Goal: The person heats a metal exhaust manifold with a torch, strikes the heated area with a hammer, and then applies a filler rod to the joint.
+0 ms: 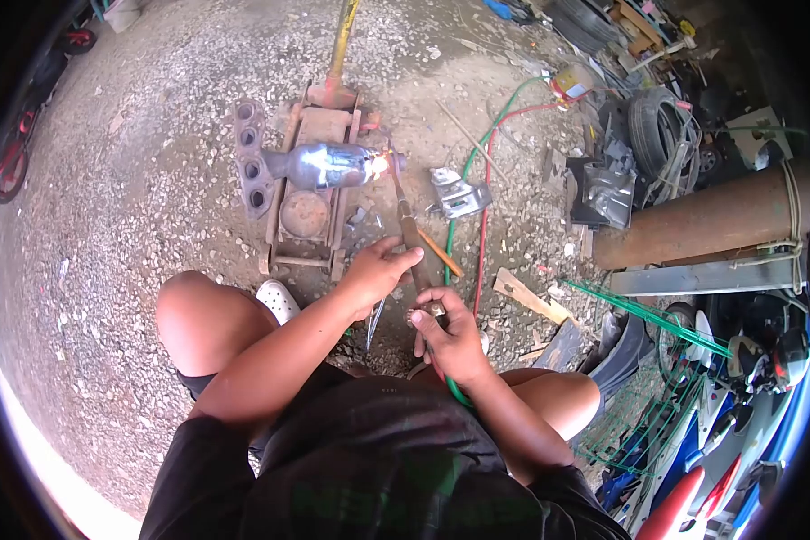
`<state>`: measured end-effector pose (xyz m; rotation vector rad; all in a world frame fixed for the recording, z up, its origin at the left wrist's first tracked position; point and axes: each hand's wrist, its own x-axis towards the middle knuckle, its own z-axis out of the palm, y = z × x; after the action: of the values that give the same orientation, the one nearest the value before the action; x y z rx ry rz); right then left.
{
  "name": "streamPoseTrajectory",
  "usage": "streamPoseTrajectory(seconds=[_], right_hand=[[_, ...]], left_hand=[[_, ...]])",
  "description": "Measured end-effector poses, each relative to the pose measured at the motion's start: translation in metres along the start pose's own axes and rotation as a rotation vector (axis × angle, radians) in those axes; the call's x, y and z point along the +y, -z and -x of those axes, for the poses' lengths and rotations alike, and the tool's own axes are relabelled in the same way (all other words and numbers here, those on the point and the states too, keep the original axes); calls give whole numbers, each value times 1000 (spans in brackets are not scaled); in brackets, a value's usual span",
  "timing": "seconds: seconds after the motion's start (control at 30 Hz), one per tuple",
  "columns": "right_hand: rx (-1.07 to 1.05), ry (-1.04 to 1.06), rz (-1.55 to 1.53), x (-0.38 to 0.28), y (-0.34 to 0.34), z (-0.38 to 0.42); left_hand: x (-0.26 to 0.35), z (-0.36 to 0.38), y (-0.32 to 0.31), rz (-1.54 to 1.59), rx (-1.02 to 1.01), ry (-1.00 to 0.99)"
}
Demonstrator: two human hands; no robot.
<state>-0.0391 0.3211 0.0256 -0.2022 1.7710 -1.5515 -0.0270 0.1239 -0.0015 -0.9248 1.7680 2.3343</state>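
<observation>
A gas torch (409,225) points up and away from me, its flame glowing at the right end of a metal exhaust part (328,166). That part has a flange with several holes (253,162) at its left and lies across a rusty floor jack (308,216). My left hand (376,274) is closed around the torch's handle, with silver pliers (375,324) just below it. Lower down, my right hand (450,337) has its fingers closed at the torch's valve end, where the hoses join.
Green (451,256) and red (482,261) hoses run over the gravel at the right. A bent metal shield (460,193), a wooden-handled tool (441,252) and a wood piece (531,297) lie nearby. Farther right are a large rusty pipe (702,216) and tires (654,130).
</observation>
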Motion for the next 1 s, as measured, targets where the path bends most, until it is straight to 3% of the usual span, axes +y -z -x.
streamPoseTrajectory(seconds=[0.13,0.2,0.27,0.3,0.33,0.4,0.43,0.47,0.53,0.57,0.6,0.77,1.0], right_hand=[[-25,-7,53,-4,-2,5],[-25,6,83,-4,-5,9],[-68,132,220,-5,-5,14],[-132,304,321,5,0,10],[-124,315,307,-6,-1,9],[-325,500,176,-30,2,5],[-472,434,214,-30,19,-13],[-430,204,64,-36,26,-28],[-89,163,442,-2,55,-90],[98,138,780,25,76,-124],[148,86,875,56,96,-152],[219,-43,974,171,146,-252],[327,-266,1371,268,144,-299]], left_hand=[[-3,-8,-2,35,-10,56],[-5,-14,-2,142,-109,109],[3,-8,-3,196,-95,122],[14,-1,-2,203,-54,56],[23,4,-3,207,-18,-11],[41,13,14,222,80,-208],[54,24,29,185,144,-234],[69,33,45,133,196,-269],[92,52,76,45,325,-363],[99,59,91,-13,396,-379],[100,61,103,-25,508,-368],[49,43,166,-101,777,-329],[-5,5,189,-98,943,-116]])
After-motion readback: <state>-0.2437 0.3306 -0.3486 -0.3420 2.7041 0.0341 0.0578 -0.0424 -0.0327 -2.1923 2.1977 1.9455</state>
